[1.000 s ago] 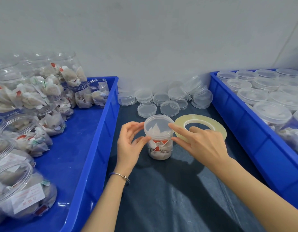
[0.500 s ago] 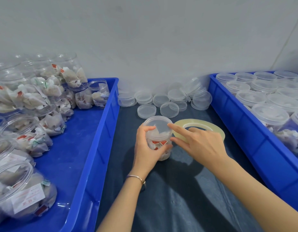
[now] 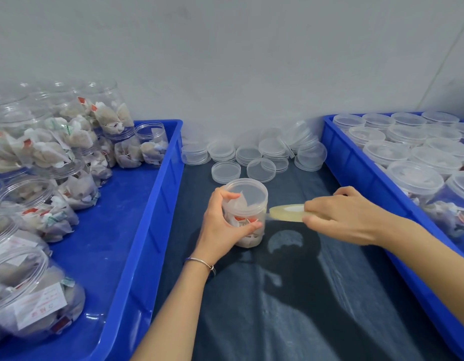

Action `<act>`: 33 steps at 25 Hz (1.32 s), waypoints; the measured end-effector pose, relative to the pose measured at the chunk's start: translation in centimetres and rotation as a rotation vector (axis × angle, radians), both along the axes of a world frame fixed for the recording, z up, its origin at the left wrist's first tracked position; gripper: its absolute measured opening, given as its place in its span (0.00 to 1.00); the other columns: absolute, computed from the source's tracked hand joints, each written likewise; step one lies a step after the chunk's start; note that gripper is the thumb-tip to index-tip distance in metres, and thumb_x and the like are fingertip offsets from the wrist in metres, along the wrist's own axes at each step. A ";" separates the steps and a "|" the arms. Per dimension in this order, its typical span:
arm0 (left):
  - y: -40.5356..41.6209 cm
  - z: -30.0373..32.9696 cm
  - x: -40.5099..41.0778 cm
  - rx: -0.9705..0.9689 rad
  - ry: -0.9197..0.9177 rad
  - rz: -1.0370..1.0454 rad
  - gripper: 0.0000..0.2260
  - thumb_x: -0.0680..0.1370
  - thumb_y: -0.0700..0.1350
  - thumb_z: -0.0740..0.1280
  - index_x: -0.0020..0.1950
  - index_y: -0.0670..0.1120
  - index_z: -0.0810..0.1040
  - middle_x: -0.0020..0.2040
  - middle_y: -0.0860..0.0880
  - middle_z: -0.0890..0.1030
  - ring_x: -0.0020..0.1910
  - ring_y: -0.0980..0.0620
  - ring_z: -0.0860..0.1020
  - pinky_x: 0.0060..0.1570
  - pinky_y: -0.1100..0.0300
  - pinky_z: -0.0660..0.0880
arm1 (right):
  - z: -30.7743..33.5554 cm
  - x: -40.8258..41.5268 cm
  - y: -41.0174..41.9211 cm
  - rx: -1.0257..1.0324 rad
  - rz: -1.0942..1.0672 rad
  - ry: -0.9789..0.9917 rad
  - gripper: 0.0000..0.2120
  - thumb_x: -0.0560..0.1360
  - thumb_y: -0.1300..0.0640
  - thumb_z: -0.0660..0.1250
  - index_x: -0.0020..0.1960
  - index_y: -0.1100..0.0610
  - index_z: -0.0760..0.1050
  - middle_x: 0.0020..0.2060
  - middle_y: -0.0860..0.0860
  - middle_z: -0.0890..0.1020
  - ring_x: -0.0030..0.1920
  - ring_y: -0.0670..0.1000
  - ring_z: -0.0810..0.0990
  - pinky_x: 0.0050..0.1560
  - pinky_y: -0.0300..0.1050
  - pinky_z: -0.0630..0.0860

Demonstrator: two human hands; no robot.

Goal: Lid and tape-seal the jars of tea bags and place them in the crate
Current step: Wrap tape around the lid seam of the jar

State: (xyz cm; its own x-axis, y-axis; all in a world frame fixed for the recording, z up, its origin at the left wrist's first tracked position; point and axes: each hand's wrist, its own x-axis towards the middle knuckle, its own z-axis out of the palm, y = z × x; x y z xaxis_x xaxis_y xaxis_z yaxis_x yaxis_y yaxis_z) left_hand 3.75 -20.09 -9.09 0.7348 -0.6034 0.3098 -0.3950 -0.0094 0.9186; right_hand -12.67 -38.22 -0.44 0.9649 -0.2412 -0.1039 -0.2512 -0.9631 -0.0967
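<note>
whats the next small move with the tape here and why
Probably turn the jar with the left hand while the right hand keeps the tape roll taut. The lid is already on, and a strip appears to run from the roll to just under it, so wrapping the seam comes next.

Right hand (image 3: 340, 214) hides most of tape roll (image 3: 285, 212); both crates (image 3: 158, 204) cut off by frame edges.

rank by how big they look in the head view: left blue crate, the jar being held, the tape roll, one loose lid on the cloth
1. left blue crate
2. jar
3. and 4. tape roll and loose lid: unsure; the roll shows edge-on and partly hidden by the right hand.
</note>
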 end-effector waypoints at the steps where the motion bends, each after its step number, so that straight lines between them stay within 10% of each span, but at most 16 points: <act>1: 0.0 0.1 0.0 -0.004 0.006 -0.006 0.28 0.61 0.44 0.82 0.49 0.63 0.68 0.60 0.59 0.73 0.62 0.59 0.73 0.61 0.49 0.74 | 0.3 -0.3 -0.6 0.008 0.013 0.017 0.16 0.78 0.45 0.48 0.40 0.50 0.68 0.34 0.45 0.74 0.40 0.44 0.72 0.64 0.44 0.58; 6: 0.0 0.4 0.1 0.003 0.019 -0.036 0.28 0.61 0.45 0.82 0.48 0.62 0.69 0.61 0.64 0.72 0.63 0.58 0.72 0.61 0.53 0.75 | 0.3 -2.0 -2.1 0.271 0.007 0.092 0.13 0.81 0.48 0.53 0.38 0.47 0.66 0.35 0.46 0.72 0.39 0.42 0.69 0.45 0.41 0.68; 16: 0.3 0.6 0.3 0.009 0.048 -0.070 0.28 0.59 0.46 0.82 0.47 0.64 0.69 0.60 0.65 0.73 0.62 0.61 0.72 0.61 0.48 0.74 | -1.2 2.0 -2.1 -0.076 -0.141 -0.234 0.20 0.74 0.34 0.52 0.37 0.49 0.64 0.37 0.42 0.69 0.47 0.46 0.67 0.35 0.43 0.65; 33: 0.6 0.8 0.7 0.026 0.093 -0.126 0.27 0.62 0.38 0.81 0.50 0.52 0.68 0.59 0.63 0.72 0.58 0.71 0.72 0.59 0.59 0.75 | -3.9 5.9 -1.1 -0.249 -0.279 -0.521 0.28 0.74 0.34 0.53 0.44 0.60 0.71 0.44 0.54 0.77 0.49 0.56 0.73 0.44 0.53 0.71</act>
State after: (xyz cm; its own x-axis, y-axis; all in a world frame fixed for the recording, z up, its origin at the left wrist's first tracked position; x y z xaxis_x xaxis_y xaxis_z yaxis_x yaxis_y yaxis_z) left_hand 4.49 -19.49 -8.26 0.6774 -0.6996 0.2276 -0.3081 0.0111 0.9513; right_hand -6.80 -39.32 -4.33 0.7710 -0.4471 0.4536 -0.4760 -0.8777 -0.0559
